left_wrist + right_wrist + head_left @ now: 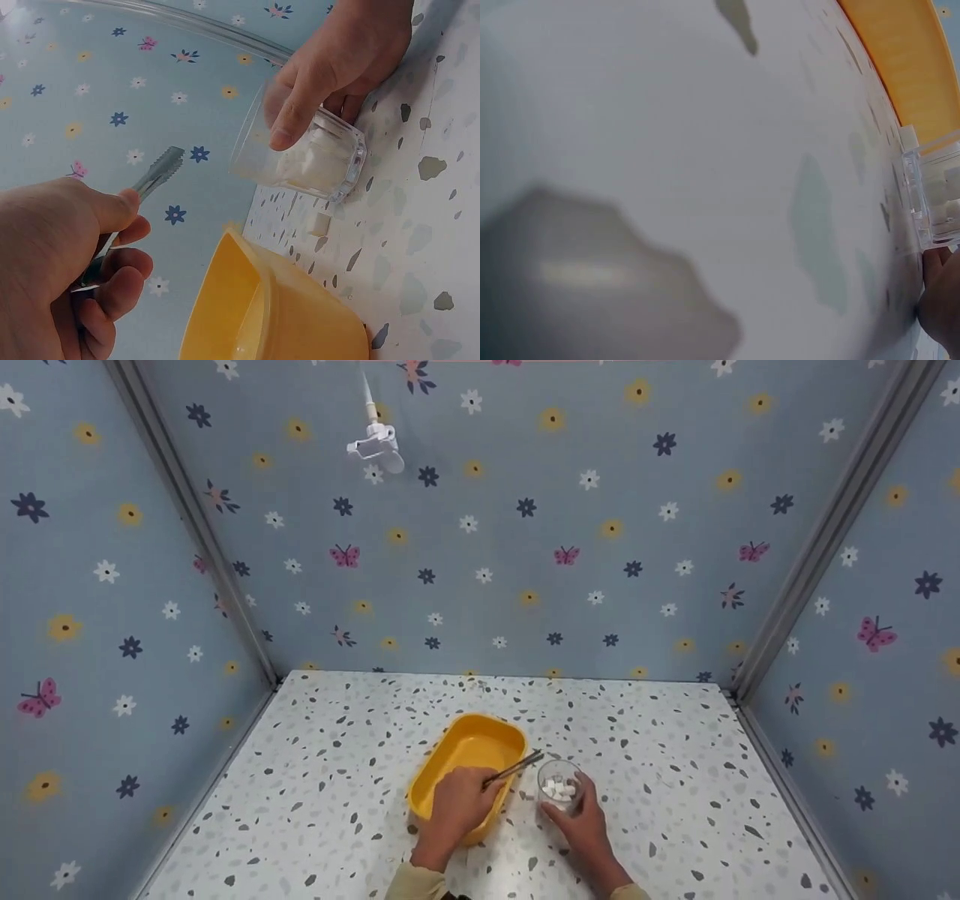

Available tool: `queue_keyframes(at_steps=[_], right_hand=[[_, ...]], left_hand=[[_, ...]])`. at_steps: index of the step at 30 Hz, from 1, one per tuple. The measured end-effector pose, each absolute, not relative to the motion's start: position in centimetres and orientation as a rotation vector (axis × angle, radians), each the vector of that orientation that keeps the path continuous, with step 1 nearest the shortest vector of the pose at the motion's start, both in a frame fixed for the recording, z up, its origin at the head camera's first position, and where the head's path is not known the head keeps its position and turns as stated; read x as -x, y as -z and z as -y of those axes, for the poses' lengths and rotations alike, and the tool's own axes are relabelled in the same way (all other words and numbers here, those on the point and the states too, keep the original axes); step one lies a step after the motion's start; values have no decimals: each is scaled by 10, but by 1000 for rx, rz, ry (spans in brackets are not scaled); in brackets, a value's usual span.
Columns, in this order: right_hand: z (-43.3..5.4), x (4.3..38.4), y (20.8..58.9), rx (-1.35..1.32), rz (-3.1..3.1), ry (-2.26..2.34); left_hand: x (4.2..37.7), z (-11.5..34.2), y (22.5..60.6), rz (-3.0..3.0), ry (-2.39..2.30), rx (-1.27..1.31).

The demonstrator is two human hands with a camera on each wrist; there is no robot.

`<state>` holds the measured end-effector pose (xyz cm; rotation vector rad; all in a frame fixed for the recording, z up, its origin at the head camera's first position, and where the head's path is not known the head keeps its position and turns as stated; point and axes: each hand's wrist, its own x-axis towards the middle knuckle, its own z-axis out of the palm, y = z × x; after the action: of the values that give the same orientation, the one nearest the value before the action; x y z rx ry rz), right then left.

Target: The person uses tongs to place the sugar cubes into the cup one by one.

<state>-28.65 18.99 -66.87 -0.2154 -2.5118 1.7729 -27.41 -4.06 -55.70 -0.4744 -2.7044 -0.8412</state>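
My left hand (459, 801) grips metal tongs (156, 174) over the yellow tub (480, 750). The serrated tips point toward the glass and carry nothing. My right hand (587, 826) holds a clear glass (351, 159) upright on the table, thumb on one side and fingers round the other. White cubes (558, 789) lie in the bottom of that glass. One loose white cube (319, 223) rests on the tabletop between glass and tub. Only part of the right hand and glass shows at the edge of the right wrist view.
The speckled white tabletop (337, 780) is enclosed by flowered panels (480, 510) at the back and both sides. Grey metal posts (817, 540) stand in the corners. A white clamp-like holder (377, 446) hangs high before the back panel.
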Motion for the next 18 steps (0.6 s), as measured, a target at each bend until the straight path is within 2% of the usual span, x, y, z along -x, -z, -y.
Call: queue_keyframes(at_steps=[8,18], right_hand=[[-192,288,669,189,2495,-1783],[-192,284,670,124,2420,-1789]], left_hand=[[264,43,557,2814,679,341],[225,4,570,2927,405,115]])
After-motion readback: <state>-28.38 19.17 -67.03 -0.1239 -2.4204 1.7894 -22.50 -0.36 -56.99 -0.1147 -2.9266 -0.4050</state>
